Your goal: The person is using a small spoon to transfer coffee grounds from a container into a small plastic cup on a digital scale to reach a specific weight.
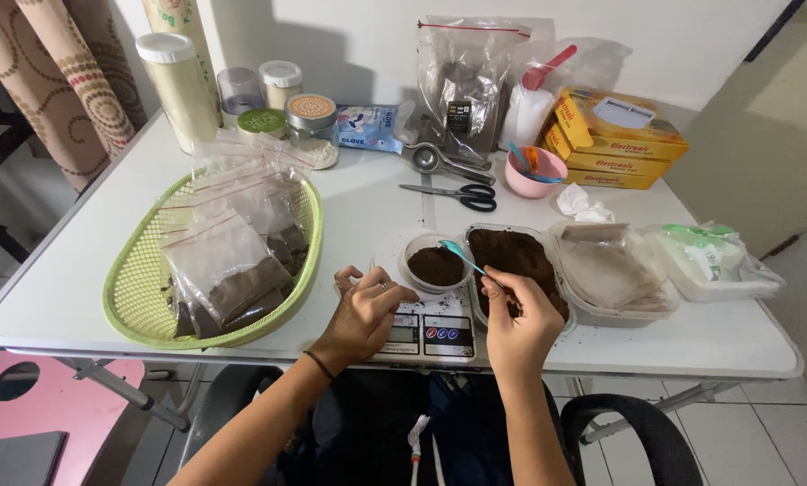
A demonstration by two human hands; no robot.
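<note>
Brown powder fills a small clear cup [436, 265] that stands on a digital kitchen scale [426, 329], just ahead of both hands. Over the cup's right rim hangs the bowl of a small turquoise spoon [462, 255], its handle pinched between the thumb and fingertips of the right hand [516, 319], the fingers drawn together around it. The left hand [365, 315] rests loosely curled on the scale's left edge, fingers bent and holding nothing, a ring on one finger and a dark band at the wrist. Directly beyond the right hand sits a clear tub of the same brown powder [516, 261]. Further right is a second tub holding flat empty bags [612, 274]. Left of the left hand lies a green mesh basket [133, 288] piled with sealed bags of powder [228, 270]. Farther away on the white table [52, 297] lie black scissors [453, 193] and a pink bowl [536, 173].
</note>
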